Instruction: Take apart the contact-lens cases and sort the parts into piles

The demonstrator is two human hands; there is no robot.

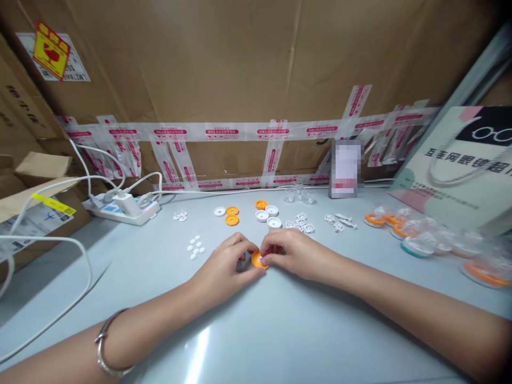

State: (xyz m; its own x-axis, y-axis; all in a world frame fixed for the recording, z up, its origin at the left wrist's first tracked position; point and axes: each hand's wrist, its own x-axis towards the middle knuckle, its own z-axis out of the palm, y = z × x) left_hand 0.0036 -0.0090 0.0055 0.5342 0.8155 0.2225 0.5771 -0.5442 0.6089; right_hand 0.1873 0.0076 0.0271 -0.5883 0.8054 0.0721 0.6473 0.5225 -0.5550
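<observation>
On the grey table an orange round plastic cap (pixel 257 259) lies between my two hands. My left hand (pixel 236 261) is closed round its left side, thumb and fingertips on the rim. Over the cap's right side, my right hand (pixel 288 250) pinches a small white piece (pixel 261 259) inside it; the fingers hide most of this piece. Just beyond my hands are white round caps (pixel 273 223) and another orange cap (pixel 261 205). Small white openwork pieces (pixel 301 220) lie past my right hand. Several little white discs (pixel 196 246) are scattered left of my left hand.
A power strip (pixel 128 211) with white cables and an opened carton (pixel 48 208) stand at left. Clear cups (pixel 298 195) and a propped phone (pixel 344 169) are at the back. Assembled orange-and-clear pieces (pixel 404 229) and a paper bag (pixel 460 165) occupy the right.
</observation>
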